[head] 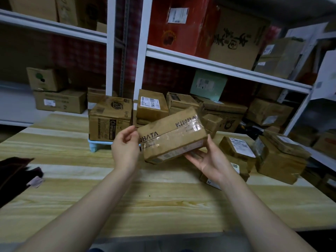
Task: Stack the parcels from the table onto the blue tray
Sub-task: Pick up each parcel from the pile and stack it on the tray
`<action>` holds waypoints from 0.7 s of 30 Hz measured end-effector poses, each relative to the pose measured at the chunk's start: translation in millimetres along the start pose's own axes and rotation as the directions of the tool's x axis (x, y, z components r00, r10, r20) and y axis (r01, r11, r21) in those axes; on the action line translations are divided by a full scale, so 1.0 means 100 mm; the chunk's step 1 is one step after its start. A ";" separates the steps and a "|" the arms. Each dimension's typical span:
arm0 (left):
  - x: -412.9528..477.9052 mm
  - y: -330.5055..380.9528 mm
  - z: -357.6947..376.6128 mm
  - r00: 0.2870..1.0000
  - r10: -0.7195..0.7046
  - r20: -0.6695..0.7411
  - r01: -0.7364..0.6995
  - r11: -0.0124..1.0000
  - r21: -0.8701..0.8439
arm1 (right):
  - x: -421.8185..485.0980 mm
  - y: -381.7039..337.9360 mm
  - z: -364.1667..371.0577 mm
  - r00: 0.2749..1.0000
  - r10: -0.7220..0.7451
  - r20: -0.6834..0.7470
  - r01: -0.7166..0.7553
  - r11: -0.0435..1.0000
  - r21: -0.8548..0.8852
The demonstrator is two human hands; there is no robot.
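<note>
I hold a taped brown cardboard parcel [171, 135] printed with dark letters, tilted, in the air above the wooden table [145, 200]. My left hand [125, 146] grips its left end. My right hand [203, 159] supports its lower right side from beneath. Behind it, the light blue tray [98, 142] stands on short legs and carries several stacked brown parcels [111, 120]; most of the tray is hidden by them. More parcels [280, 157] lie on the table at the right, one with a white label [240, 146].
White metal shelving [218, 64] loaded with cardboard boxes and a red box [178, 22] rises behind the table. A dark cloth [16, 175] lies at the table's left edge. More boxes sit on the low left shelf [58, 100].
</note>
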State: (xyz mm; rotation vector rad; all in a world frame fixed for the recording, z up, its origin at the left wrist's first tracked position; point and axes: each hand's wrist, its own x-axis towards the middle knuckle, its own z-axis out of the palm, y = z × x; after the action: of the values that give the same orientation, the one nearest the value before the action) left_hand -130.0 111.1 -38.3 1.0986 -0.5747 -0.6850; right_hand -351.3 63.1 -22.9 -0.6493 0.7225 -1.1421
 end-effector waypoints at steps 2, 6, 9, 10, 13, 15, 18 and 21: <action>0.01 -0.03 0.01 1.000 -0.003 -0.018 0.003 1.000 -0.003 | 0.01 0.01 -0.03 1.000 -0.020 0.010 0.020 0.999 0.034; 0.01 -0.10 0.02 0.998 -0.017 -0.065 0.017 1.000 0.003 | 0.02 0.01 -0.06 0.999 -0.049 0.020 0.049 0.998 0.035; 0.01 -0.15 0.03 0.988 -0.019 -0.155 0.020 1.000 0.008 | 0.03 0.02 -0.05 0.998 -0.021 0.057 0.022 0.999 -0.025; 0.01 -0.16 0.02 0.984 -0.015 -0.177 0.019 1.000 0.021 | 0.04 0.03 -0.05 0.998 -0.008 0.068 0.012 0.998 -0.068; 0.02 -0.20 -0.01 0.978 -0.033 -0.208 0.042 0.998 0.039 | 0.10 0.08 -0.07 0.999 0.016 0.046 -0.009 0.990 -0.144; 0.00 -0.24 -0.02 0.979 -0.039 -0.200 0.051 0.997 0.058 | 0.10 0.12 -0.05 0.999 0.035 0.031 -0.030 0.988 -0.154; -0.02 -0.28 -0.01 0.983 -0.015 -0.184 0.034 0.994 0.104 | 0.10 0.16 -0.07 0.998 0.047 0.031 -0.040 0.980 -0.193; -0.04 -0.31 0.00 0.984 -0.041 -0.171 0.058 0.993 0.099 | 0.08 0.17 -0.12 0.998 0.052 0.040 -0.041 0.971 -0.236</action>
State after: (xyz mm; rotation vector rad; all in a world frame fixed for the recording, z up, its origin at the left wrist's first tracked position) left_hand -139.3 104.4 -67.5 1.2583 -0.4428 -0.6034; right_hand -348.7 59.0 -44.6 -0.8509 0.8374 -1.0036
